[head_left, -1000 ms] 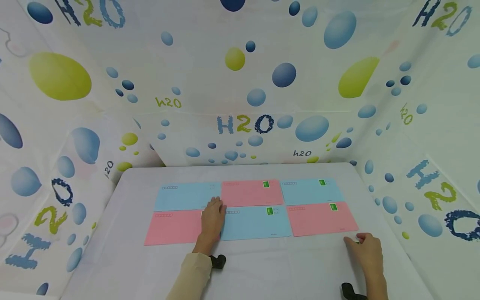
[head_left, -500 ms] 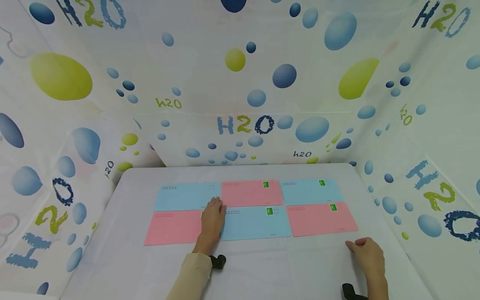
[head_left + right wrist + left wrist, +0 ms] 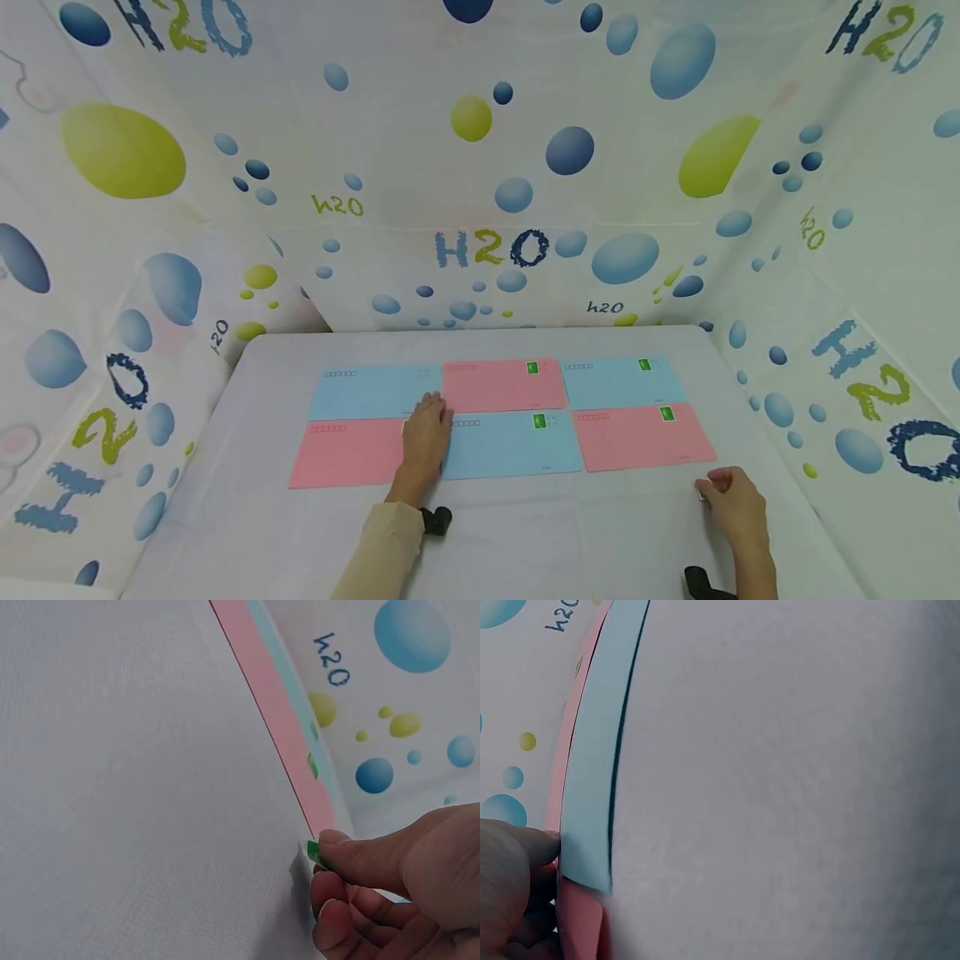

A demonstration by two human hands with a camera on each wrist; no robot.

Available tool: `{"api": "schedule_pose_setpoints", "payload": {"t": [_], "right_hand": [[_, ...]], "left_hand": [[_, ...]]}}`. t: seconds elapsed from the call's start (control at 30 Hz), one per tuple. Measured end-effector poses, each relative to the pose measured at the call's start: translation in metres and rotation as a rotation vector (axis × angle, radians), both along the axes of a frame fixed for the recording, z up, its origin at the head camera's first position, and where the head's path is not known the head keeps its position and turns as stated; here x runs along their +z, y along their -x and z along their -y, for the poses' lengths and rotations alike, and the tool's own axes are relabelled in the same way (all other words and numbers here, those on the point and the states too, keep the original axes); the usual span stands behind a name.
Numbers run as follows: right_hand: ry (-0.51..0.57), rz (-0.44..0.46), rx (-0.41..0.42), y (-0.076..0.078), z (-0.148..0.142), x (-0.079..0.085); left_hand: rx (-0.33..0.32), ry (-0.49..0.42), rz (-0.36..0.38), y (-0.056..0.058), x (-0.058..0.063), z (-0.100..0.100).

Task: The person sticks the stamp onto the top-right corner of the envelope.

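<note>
Pink and light blue envelopes lie in two rows on the white table. My left hand (image 3: 427,433) rests with extended fingers across the front-left pink envelope (image 3: 345,454), its fingertips over the lower edge of the back-left blue envelope (image 3: 375,392). The front-middle blue envelope (image 3: 510,450) borders that hand. A stamp's edge (image 3: 405,427) peeks out beside the fingers, mostly covered. My right hand (image 3: 735,504) is off the near right corner of the front-right pink envelope (image 3: 645,442). Between thumb and forefinger it pinches a small green stamp (image 3: 313,850), largely hidden by the thumb.
Green stamps (image 3: 540,421) sit at the upper right corners of several envelopes, including the back-middle pink one (image 3: 502,387) and the back-right blue one (image 3: 615,383). A bubble-printed cloth (image 3: 405,150) encloses the table (image 3: 247,417) at the back and sides.
My right hand has shifted a little to the right and turned; the stamp's green face, visible earlier in the head view, now shows as a whitish edge. My left hand has stayed in place.
</note>
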State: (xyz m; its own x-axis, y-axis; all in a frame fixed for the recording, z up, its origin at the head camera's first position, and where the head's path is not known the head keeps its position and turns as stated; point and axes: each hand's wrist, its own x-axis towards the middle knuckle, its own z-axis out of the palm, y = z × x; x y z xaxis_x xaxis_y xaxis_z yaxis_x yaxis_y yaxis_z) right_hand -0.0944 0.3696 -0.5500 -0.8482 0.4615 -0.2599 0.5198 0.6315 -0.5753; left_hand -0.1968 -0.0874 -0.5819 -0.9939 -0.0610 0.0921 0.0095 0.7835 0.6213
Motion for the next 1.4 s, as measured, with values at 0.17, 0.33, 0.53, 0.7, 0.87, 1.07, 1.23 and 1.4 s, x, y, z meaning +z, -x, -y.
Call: {"api": "schedule_pose_setpoints", "payload": {"t": [0.17,0.33,0.53,0.7,0.87,1.07,1.23,1.4], "right_hand": [[0.116,-0.078,-0.006,0.007,0.006,0.005],[0.211,-0.14,-0.014,0.014,0.014,0.011],[0.306,-0.205,-0.004,0.019,0.023,0.013],[0.323,-0.208,0.042,0.02,0.028,0.014],[0.339,-0.204,0.06,0.022,0.03,0.014],[0.36,-0.211,0.065,0.024,0.036,0.014],[0.353,-0.224,0.099,0.027,0.044,0.011],[0.33,-0.215,0.108,0.03,0.052,0.009]], "left_hand": [[-0.011,0.01,-0.057,0.004,0.003,0.001],[-0.01,-0.026,-0.08,0.008,0.006,0.005],[-0.004,-0.053,-0.062,0.011,0.005,0.007],[-0.005,-0.066,-0.047,0.009,0.008,0.008],[-0.012,-0.07,-0.022,0.009,0.012,0.01],[-0.032,-0.072,0.017,0.01,0.015,0.013],[-0.05,-0.067,-0.01,0.008,0.014,0.014],[-0.056,-0.083,-0.05,0.001,0.019,0.017]]}}
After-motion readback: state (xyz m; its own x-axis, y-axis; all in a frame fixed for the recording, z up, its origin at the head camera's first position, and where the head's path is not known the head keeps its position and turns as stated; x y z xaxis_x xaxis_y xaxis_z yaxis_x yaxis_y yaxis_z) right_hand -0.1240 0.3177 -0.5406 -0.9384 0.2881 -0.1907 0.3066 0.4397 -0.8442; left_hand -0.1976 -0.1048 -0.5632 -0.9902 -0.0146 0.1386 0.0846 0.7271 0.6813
